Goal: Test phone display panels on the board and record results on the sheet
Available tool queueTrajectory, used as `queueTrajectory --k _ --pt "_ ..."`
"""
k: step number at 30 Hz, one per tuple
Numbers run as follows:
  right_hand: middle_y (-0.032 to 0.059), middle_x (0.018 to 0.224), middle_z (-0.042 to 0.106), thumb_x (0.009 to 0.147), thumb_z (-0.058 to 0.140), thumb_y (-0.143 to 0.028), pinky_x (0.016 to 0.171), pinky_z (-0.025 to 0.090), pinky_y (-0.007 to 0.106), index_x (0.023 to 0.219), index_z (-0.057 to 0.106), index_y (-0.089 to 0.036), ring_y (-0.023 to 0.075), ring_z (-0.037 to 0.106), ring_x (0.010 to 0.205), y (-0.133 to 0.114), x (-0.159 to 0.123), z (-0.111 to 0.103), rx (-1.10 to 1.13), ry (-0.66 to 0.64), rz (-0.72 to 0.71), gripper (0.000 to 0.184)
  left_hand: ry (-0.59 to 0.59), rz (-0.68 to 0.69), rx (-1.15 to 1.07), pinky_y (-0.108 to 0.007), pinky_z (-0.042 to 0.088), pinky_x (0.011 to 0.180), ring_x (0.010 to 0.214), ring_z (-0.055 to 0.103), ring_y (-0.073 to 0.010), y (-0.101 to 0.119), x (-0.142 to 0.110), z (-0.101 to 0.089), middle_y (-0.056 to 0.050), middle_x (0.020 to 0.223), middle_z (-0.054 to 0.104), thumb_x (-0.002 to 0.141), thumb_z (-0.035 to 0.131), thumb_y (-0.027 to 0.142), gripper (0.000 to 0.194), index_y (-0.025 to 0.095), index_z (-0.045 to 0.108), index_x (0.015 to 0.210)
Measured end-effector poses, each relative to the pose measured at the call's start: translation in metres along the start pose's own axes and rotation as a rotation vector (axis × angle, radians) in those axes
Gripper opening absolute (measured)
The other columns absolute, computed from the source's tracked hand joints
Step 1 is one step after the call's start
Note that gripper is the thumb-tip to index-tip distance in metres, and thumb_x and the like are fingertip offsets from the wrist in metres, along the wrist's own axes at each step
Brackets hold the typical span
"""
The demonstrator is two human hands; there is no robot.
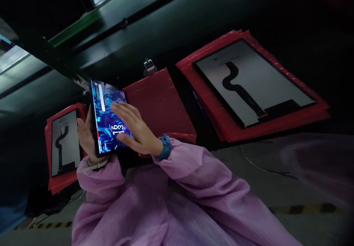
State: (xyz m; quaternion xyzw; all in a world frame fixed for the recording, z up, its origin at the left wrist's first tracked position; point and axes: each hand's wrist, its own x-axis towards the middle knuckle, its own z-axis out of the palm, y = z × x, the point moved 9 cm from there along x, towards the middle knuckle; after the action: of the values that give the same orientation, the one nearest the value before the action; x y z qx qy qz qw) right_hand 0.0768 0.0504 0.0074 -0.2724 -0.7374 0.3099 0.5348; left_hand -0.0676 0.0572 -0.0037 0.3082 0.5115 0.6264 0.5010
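Note:
A lit tablet [107, 124] with a blue and purple swirled screen stands tilted in front of me, its clock digits turned sideways. My left hand [87, 133] grips it along the left edge, the palm partly hidden behind the panel. Across the screen lies my right hand [138, 132], fingers stretched out; whether the fingertips touch the glass I cannot tell. Beneath and right of the tablet is a stack of red sheets [157, 106].
Display panels with black ribbon cables lie face down on red sheets, one at right [265, 80] and one at left [65, 139]. A small shiny metal piece [149, 66] sits behind the middle stack. A dark beam [52, 58] slants in from the upper left.

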Motion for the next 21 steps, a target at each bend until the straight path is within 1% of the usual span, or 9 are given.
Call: queueTrajectory --k 3,5,7,10,12,14,17,19,21 --pt "0.0208 0.142 0.056 0.105 0.025 -0.057 0.115 0.04 0.053 0.146 0.044 -0.005 0.03 0.048 0.129 0.036 -0.011 -0.001 -0.085 0.091 0.339 0.07 0.057 -0.004 0.056 -0.047 0.049 0.113 0.138 0.055 -0.0271 0.007 0.003 0.0 -0.005 0.13 0.071 0.097 0.044 0.056 0.044 0.026 0.068 0.12" --pt "0.0228 0.135 0.06 0.103 0.026 -0.06 0.109 0.044 0.057 0.143 0.048 -0.003 0.0322 0.051 0.12 0.045 -0.015 0.008 -0.134 0.035 0.41 0.073 0.077 -0.001 0.072 -0.046 0.049 0.113 0.137 0.055 -0.0256 0.006 0.004 -0.002 -0.002 0.128 0.072 0.096 0.047 0.052 0.038 0.029 0.07 0.115" --pt "0.0197 0.133 0.062 0.103 0.027 -0.062 0.11 0.044 0.055 0.144 0.049 -0.008 0.0303 0.052 0.12 0.033 -0.012 0.019 -0.082 -0.063 0.276 0.071 0.101 0.019 0.062 -0.045 0.049 0.113 0.135 0.057 -0.0252 0.005 0.004 -0.004 -0.001 0.127 0.072 0.095 0.048 0.046 0.033 0.029 0.071 0.111" --pt "0.0102 0.138 0.062 0.104 0.029 -0.061 0.115 0.043 0.043 0.148 0.047 -0.019 0.0228 0.047 0.132 -0.001 -0.009 0.025 0.138 -0.168 -0.051 0.063 0.085 0.026 0.057 -0.046 0.05 0.112 0.132 0.06 -0.026 0.003 0.005 -0.003 -0.001 0.125 0.073 0.092 0.049 0.04 0.032 0.028 0.072 0.112" --pt "0.0069 0.14 0.062 0.105 0.028 -0.059 0.116 0.042 0.039 0.147 0.049 -0.023 0.0195 0.045 0.136 -0.007 -0.008 0.017 0.229 -0.137 -0.089 0.059 0.072 0.008 0.054 -0.045 0.051 0.11 0.129 0.062 -0.0264 0.001 0.006 -0.004 -0.002 0.124 0.073 0.091 0.05 0.038 0.034 0.028 0.071 0.115" --pt "0.0074 0.136 0.064 0.106 0.028 -0.057 0.115 0.043 0.039 0.142 0.053 -0.023 0.0186 0.049 0.132 0.007 -0.008 0.007 0.235 -0.017 0.049 0.056 0.071 -0.023 0.034 -0.044 0.052 0.108 0.122 0.065 -0.0256 0.0 0.008 -0.006 -0.002 0.123 0.073 0.091 0.052 0.036 0.034 0.028 0.07 0.119" --pt "0.0117 0.133 0.064 0.105 0.033 -0.054 0.114 0.042 0.043 0.136 0.057 -0.018 0.0223 0.053 0.127 0.043 -0.017 -0.001 0.128 0.12 0.362 0.054 0.055 -0.078 -0.017 -0.043 0.055 0.104 0.105 0.071 -0.0225 -0.003 0.01 -0.009 -0.001 0.116 0.076 0.091 0.053 0.027 0.034 0.027 0.068 0.122" --pt "0.0159 0.138 0.061 0.103 0.035 -0.056 0.116 0.039 0.05 0.138 0.054 -0.014 0.0275 0.051 0.13 0.06 -0.024 0.003 0.03 0.11 0.502 0.058 0.056 -0.108 -0.049 -0.042 0.056 0.101 0.094 0.073 -0.0212 -0.004 0.012 -0.012 0.0 0.108 0.078 0.091 0.052 0.022 0.035 0.026 0.067 0.122" --pt "0.0195 0.144 0.055 0.102 0.036 -0.057 0.118 0.034 0.055 0.142 0.049 -0.011 0.031 0.049 0.133 0.069 -0.028 0.009 -0.017 0.065 0.549 0.063 0.062 -0.14 -0.076 -0.044 0.055 0.102 0.096 0.073 -0.0227 -0.004 0.014 -0.016 0.0 0.104 0.078 0.091 0.052 0.021 0.033 0.024 0.067 0.121"
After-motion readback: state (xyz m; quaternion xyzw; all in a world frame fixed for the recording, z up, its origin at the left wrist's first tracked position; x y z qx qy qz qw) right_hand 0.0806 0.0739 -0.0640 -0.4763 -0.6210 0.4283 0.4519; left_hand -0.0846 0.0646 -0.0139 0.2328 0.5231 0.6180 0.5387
